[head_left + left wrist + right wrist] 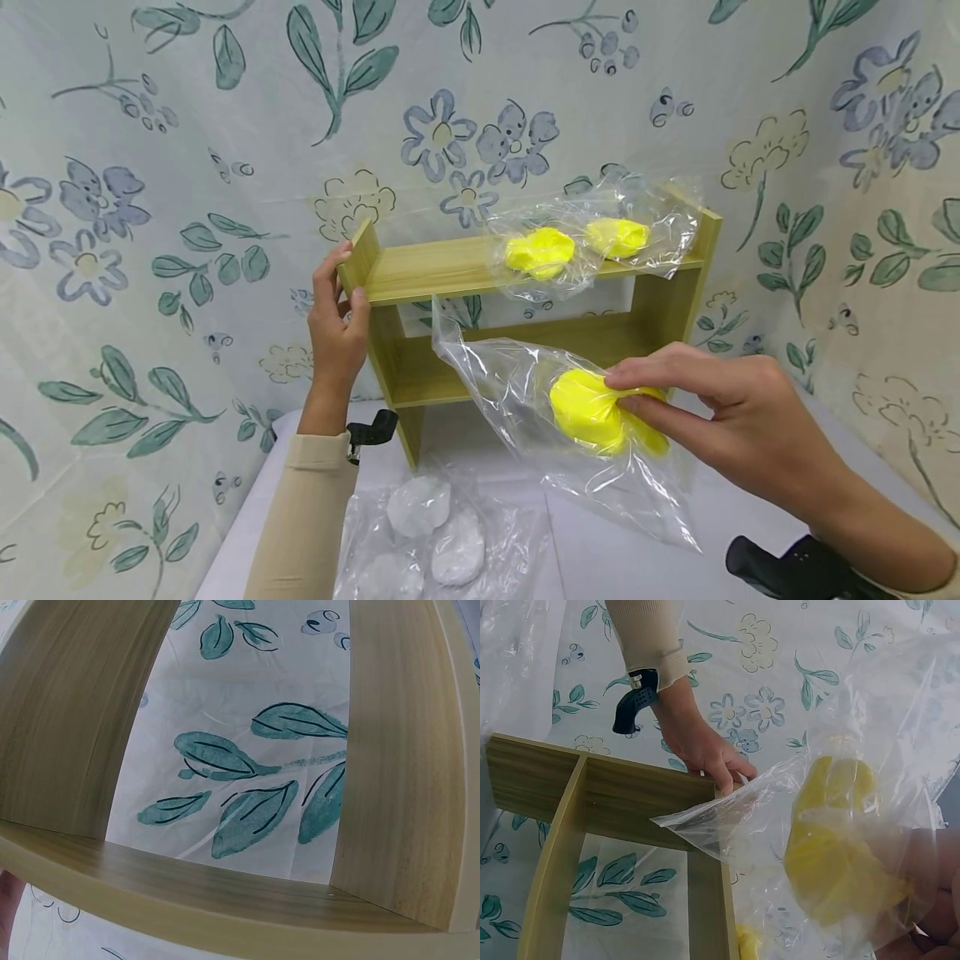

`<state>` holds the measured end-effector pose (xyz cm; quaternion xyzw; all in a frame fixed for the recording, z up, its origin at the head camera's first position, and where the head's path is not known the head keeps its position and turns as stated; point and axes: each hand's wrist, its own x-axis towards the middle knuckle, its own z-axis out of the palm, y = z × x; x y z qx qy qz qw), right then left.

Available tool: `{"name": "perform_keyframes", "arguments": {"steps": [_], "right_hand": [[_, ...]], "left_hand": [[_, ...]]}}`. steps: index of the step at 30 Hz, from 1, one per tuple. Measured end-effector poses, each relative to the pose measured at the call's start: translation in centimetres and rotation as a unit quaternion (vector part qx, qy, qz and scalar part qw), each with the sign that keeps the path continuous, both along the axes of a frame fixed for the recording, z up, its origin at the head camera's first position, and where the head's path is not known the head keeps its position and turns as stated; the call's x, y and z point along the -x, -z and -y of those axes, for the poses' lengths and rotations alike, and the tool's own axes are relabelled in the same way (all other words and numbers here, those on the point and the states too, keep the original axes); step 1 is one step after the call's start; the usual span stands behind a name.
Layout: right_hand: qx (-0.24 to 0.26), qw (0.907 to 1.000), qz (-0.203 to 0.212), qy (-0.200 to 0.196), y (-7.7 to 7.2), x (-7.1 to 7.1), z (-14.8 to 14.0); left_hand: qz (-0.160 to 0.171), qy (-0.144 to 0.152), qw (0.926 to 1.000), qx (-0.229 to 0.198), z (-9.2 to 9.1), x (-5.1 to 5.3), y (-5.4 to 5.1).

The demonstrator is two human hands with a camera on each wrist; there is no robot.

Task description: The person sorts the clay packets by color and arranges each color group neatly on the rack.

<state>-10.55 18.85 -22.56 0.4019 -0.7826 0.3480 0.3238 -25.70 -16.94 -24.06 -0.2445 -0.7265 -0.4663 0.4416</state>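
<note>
My left hand (335,329) grips the upper left side panel of a small two-tier wooden shelf (442,265). In the right wrist view its fingers bend over the panel's edge. My right hand (738,421) pinches a clear plastic bag with a soft yellow lump (588,408) inside, held in front of the shelf. The bag's loose corner reaches up left, past the top board's front edge. On that board's right half lie two more bagged yellow lumps, one nearer the middle (540,252) and one farther right (617,238). What the lumps are made of, I cannot tell.
Clear bags with several whitish round lumps (457,548) lie on the white tabletop (615,550) before the shelf. Behind the shelf hangs a flower-print cloth (255,167), which also covers the right side. The lower shelf board (427,375) sits behind the held bag.
</note>
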Motion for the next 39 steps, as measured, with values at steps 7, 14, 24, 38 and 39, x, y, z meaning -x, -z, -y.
{"name": "perform_keyframes", "arguments": {"steps": [7, 14, 24, 38, 39], "right_hand": [[0.002, 1.0000, -0.005, 0.005, -1.7, -0.1, 1.1], [0.017, 0.9989, -0.026, -0.037, -3.3, 0.3, 2.3], [0.018, 0.9993, -0.029, -0.016, -6.0, 0.1, 4.0], [0.025, 0.9986, -0.047, -0.002, -9.1, 0.6, 5.7], [0.026, 0.9986, -0.045, -0.005, -9.3, 0.6, 5.8]], "left_hand": [[0.003, 0.001, 1.0000, -0.001, 0.0, 0.0, -0.1], [0.004, -0.004, 1.0000, 0.003, 0.1, 0.1, 0.0], [0.008, -0.006, 0.9999, 0.001, 1.4, 2.7, 1.5], [0.021, -0.019, 0.9996, -0.005, 0.8, 1.2, 1.0], [0.020, -0.018, 0.9996, -0.004, 0.6, 0.9, 0.8]]}}
